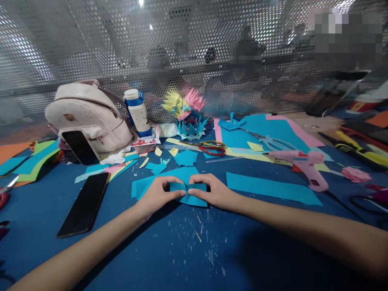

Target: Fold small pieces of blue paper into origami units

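Observation:
My left hand (160, 192) and my right hand (209, 189) meet at the middle of the table. Between them they pinch a small piece of blue paper (176, 186), thumbs toward me and fingertips nearly touching. Under the hands lies a larger blue sheet (194, 173), partly covered by them. Beyond it are small blue offcuts (185, 157). A long blue paper strip (269, 188) rests to the right of my right hand. Behind the offcuts lie scissors with red and yellow handles (214, 147).
A black phone (84, 204) lies left of my hands. A pink glue gun (303, 161) sits at the right with its cord trailing. Behind stand a pale backpack (87, 113), a bottle (138, 113) and folded paper flowers (192, 125). Perforated metal panels (106, 44) rise at the back.

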A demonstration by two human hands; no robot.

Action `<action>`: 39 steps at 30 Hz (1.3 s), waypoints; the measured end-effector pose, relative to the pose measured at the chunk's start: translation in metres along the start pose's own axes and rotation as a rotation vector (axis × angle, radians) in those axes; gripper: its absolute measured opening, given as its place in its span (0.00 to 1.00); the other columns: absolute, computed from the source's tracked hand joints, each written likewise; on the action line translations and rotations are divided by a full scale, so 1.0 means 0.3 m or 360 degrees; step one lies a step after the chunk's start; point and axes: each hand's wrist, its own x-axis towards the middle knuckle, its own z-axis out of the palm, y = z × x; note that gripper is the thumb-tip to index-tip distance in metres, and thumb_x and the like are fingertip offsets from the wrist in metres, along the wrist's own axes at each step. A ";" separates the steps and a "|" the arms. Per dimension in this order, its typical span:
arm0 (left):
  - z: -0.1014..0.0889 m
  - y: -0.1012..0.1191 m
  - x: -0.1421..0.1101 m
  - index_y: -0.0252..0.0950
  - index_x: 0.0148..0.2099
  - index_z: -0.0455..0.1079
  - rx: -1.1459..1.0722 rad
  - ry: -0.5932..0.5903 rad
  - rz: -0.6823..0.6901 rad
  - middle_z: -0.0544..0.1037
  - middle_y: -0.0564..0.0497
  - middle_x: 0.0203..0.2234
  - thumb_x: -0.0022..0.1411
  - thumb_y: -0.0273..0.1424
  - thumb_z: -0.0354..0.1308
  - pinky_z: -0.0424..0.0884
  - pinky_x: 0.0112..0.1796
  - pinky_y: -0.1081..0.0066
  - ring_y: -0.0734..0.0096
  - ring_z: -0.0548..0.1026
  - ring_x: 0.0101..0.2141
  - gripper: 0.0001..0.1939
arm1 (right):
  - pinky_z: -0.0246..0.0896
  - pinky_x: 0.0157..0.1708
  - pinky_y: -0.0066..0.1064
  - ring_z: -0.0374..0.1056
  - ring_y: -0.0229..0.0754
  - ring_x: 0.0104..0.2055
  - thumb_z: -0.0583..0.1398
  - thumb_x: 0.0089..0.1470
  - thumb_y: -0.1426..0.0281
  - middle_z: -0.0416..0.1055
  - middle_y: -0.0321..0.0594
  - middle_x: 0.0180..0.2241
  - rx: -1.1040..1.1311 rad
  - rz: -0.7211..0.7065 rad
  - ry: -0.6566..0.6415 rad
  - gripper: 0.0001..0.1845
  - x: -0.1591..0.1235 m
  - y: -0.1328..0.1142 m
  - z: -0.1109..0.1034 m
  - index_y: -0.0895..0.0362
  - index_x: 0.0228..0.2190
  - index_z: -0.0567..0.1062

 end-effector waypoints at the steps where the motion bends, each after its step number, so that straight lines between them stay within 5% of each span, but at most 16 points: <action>1: 0.000 0.001 -0.001 0.36 0.34 0.74 -0.0003 -0.0001 0.0000 0.70 0.55 0.23 0.51 0.40 0.64 0.54 0.25 0.73 0.74 0.60 0.23 0.13 | 0.58 0.35 0.29 0.63 0.39 0.33 0.58 0.56 0.63 0.69 0.37 0.29 0.0007 -0.0001 0.0002 0.12 0.000 0.000 0.000 0.58 0.28 0.71; 26: 0.017 0.034 -0.015 0.35 0.33 0.72 -0.0116 0.0090 0.0014 0.66 0.58 0.19 0.50 0.33 0.63 0.56 0.24 0.75 0.76 0.60 0.21 0.08 | 0.55 0.33 0.27 0.61 0.37 0.31 0.57 0.56 0.63 0.65 0.35 0.27 0.0079 -0.0042 0.0028 0.12 0.002 0.007 0.001 0.58 0.28 0.70; 33: 0.021 0.016 -0.003 0.36 0.38 0.70 -0.0435 0.0051 -0.0054 0.75 0.55 0.26 0.49 0.34 0.66 0.68 0.32 0.69 0.71 0.72 0.25 0.14 | 0.58 0.33 0.28 0.62 0.38 0.32 0.57 0.57 0.63 0.66 0.36 0.28 0.0171 -0.0001 0.0144 0.12 0.006 0.007 -0.002 0.58 0.27 0.69; 39: 0.020 0.012 -0.002 0.34 0.26 0.65 -0.0431 -0.0013 -0.0065 0.73 0.55 0.21 0.47 0.31 0.67 0.65 0.31 0.72 0.74 0.71 0.25 0.12 | 0.64 0.40 0.34 0.68 0.43 0.39 0.60 0.54 0.60 0.72 0.42 0.37 0.0306 0.0081 0.0174 0.15 0.006 0.019 0.012 0.59 0.37 0.71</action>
